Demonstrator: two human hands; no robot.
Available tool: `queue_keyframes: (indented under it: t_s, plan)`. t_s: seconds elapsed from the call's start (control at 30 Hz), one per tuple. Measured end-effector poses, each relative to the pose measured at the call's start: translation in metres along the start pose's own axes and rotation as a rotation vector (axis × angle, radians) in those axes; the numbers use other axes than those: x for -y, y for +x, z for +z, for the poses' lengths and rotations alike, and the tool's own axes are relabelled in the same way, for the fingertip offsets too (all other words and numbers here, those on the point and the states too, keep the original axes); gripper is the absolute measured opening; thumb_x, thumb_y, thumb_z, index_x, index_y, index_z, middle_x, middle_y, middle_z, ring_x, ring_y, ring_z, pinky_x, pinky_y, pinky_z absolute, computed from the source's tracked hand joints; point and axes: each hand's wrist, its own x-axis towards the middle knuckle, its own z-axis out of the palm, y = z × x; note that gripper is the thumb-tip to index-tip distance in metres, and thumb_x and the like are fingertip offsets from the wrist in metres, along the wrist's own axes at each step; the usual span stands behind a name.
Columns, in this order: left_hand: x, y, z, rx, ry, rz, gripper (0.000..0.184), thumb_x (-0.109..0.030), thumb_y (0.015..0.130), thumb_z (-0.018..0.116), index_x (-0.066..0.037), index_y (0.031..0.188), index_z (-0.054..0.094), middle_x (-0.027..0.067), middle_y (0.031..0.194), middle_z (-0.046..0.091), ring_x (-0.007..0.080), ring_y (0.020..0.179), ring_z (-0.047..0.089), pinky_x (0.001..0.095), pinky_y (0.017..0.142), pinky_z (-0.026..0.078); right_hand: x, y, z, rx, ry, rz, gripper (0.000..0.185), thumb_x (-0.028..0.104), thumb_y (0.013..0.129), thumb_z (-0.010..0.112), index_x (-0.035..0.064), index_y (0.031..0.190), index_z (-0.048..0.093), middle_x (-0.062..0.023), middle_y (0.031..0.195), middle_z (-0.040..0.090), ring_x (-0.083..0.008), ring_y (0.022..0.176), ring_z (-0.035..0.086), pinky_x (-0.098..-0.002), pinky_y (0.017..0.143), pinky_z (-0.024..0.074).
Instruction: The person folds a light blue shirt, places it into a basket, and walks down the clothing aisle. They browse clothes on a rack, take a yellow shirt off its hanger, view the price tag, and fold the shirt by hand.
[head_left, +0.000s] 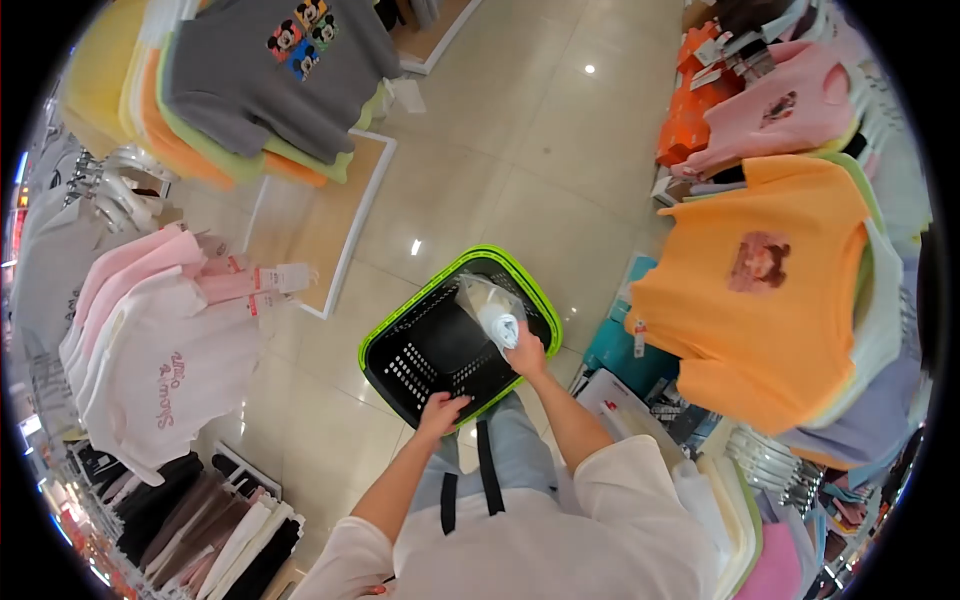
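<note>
A black basket with a bright green rim (377, 322) is in front of my body, its slotted inside showing. My left hand (441, 412) is at the near rim, its fingers curled over the edge. Over the right part of the basket, my right hand (525, 354) is closed on a clear plastic bag (492, 308) with a rolled white item inside. The bag hangs over the basket's opening. The fingertips of my right hand are partly hidden behind the bag.
On the left are racks with a grey shirt (270, 75) and a white shirt (160, 370). An orange shirt (750, 285) hangs at the right, above teal boxes (622, 345). Tiled floor (480, 180) runs between the racks. Folded trousers (200, 520) are at lower left.
</note>
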Motion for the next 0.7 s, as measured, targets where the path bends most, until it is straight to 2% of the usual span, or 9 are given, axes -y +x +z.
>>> queue_keyframes:
  t_s: [0.07, 0.17, 0.27, 0.37, 0.43, 0.53, 0.6, 0.67, 0.7]
  plan:
    - [-0.03, 0.039, 0.029, 0.019, 0.01, 0.02, 0.082, -0.044, 0.073, 0.08, -0.005, 0.136, 0.044, 0.0046, 0.101, 0.058, 0.0154, 0.086, 0.057, 0.0321, 0.072, 0.05, -0.015, 0.028, 0.021, 0.233, -0.199, 0.017, 0.051, 0.013, 0.075, 0.068, 0.011, 0.123, 0.052, -0.0285, 0.101, 0.067, -0.0485, 0.099, 0.063, -0.0549, 0.086, 0.0513]
    - [-0.049, 0.122, 0.058, -0.087, 0.119, 0.025, 0.094, -0.051, 0.069, 0.079, 0.003, 0.137, 0.042, 0.0165, 0.113, 0.063, 0.0264, 0.097, 0.064, 0.0381, 0.071, 0.056, -0.036, 0.069, 0.048, 0.286, -0.285, 0.119, 0.056, 0.019, 0.075, 0.069, 0.006, 0.125, 0.047, -0.03, 0.106, 0.067, -0.0484, 0.101, 0.063, -0.054, 0.09, 0.0511]
    - [-0.081, 0.168, 0.069, -0.108, 0.165, 0.011, 0.103, -0.056, 0.066, 0.078, 0.01, 0.136, 0.04, 0.0265, 0.128, 0.057, 0.0357, 0.113, 0.061, 0.0421, 0.086, 0.055, -0.031, 0.093, 0.056, 0.335, -0.364, 0.183, 0.058, 0.022, 0.078, 0.067, 0.002, 0.128, 0.044, -0.0298, 0.107, 0.066, -0.0478, 0.103, 0.064, -0.0523, 0.092, 0.0504]
    - [-0.065, 0.246, 0.083, -0.308, 0.329, 0.049, 0.107, -0.061, 0.064, 0.077, 0.013, 0.133, 0.042, 0.0312, 0.135, 0.049, 0.0398, 0.123, 0.055, 0.0417, 0.1, 0.048, -0.038, 0.11, 0.073, 0.364, -0.407, 0.197, 0.06, 0.024, 0.077, 0.069, 0.0011, 0.126, 0.045, -0.0314, 0.111, 0.065, -0.0503, 0.105, 0.062, -0.0528, 0.094, 0.0498]
    - [-0.078, 0.259, 0.087, -0.339, 0.298, 0.054, 0.108, -0.063, 0.064, 0.077, 0.012, 0.134, 0.042, 0.0324, 0.138, 0.046, 0.0416, 0.127, 0.051, 0.0422, 0.105, 0.044, -0.042, 0.12, 0.077, 0.41, -0.427, 0.21, 0.058, 0.025, 0.077, 0.069, 0.0009, 0.125, 0.046, -0.0317, 0.11, 0.065, -0.0504, 0.105, 0.062, -0.0532, 0.093, 0.0496]
    - [-0.076, 0.293, 0.092, -0.326, 0.281, 0.114, 0.111, -0.065, 0.064, 0.076, 0.012, 0.134, 0.039, 0.0331, 0.138, 0.045, 0.0434, 0.127, 0.05, 0.0433, 0.106, 0.043, -0.037, 0.116, 0.066, 0.257, -0.359, 0.311, 0.054, 0.024, 0.079, 0.067, 0.0004, 0.123, 0.047, -0.0321, 0.11, 0.065, -0.0498, 0.103, 0.062, -0.0539, 0.092, 0.0498]
    - [-0.073, 0.306, 0.097, -0.321, 0.27, 0.097, 0.102, -0.061, 0.068, 0.073, 0.01, 0.134, 0.041, 0.0331, 0.138, 0.045, 0.0436, 0.126, 0.051, 0.0431, 0.105, 0.044, -0.028, 0.099, 0.054, 0.139, -0.372, 0.367, 0.046, 0.018, 0.081, 0.066, 0.0017, 0.119, 0.045, -0.0314, 0.109, 0.064, -0.0502, 0.097, 0.063, -0.0557, 0.086, 0.0504]
    - [-0.077, 0.307, 0.098, -0.308, 0.294, 0.079, 0.095, -0.058, 0.072, 0.071, 0.009, 0.133, 0.043, 0.0333, 0.138, 0.044, 0.0431, 0.125, 0.052, 0.0425, 0.105, 0.044, -0.04, 0.077, 0.056, 0.015, -0.404, 0.222, 0.047, 0.014, 0.08, 0.067, 0.0032, 0.12, 0.045, -0.0294, 0.112, 0.063, -0.051, 0.093, 0.063, -0.057, 0.083, 0.0504]
    - [-0.073, 0.311, 0.101, -0.329, 0.404, 0.103, 0.079, -0.053, 0.075, 0.069, 0.002, 0.129, 0.052, 0.0299, 0.135, 0.052, 0.0405, 0.122, 0.056, 0.0427, 0.103, 0.046, -0.041, 0.07, 0.058, 0.014, -0.408, 0.221, 0.048, 0.013, 0.08, 0.067, 0.0035, 0.121, 0.045, -0.0286, 0.112, 0.063, -0.0507, 0.094, 0.063, -0.0568, 0.083, 0.0505]
